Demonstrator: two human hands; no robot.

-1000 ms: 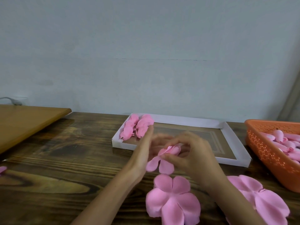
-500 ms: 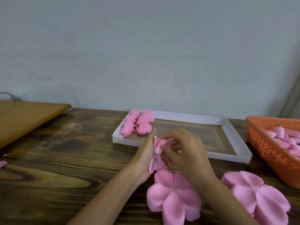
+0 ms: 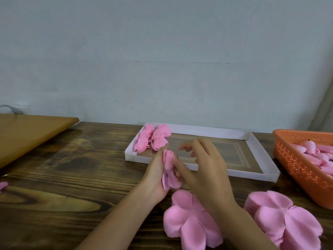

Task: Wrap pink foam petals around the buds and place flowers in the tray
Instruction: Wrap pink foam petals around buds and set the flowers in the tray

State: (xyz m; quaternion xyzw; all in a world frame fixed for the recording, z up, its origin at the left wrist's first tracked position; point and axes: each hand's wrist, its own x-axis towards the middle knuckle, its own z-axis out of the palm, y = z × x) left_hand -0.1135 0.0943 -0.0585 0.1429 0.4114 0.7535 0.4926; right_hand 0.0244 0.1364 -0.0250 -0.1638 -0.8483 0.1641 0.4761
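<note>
Left hand (image 3: 155,177) is gripping a half-wrapped pink foam flower (image 3: 169,170) over the dark wooden bench (image 3: 72,168). Right hand (image 3: 205,165) is hovering alongside, fingers (image 3: 201,145) loosely apart, thumb touching it.

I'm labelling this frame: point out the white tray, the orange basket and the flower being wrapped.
white tray (image 3: 252,174): head view, near rim
orange basket (image 3: 297,170): head view, perforated side wall
flower being wrapped (image 3: 168,159): head view, its folded upper petals
</note>
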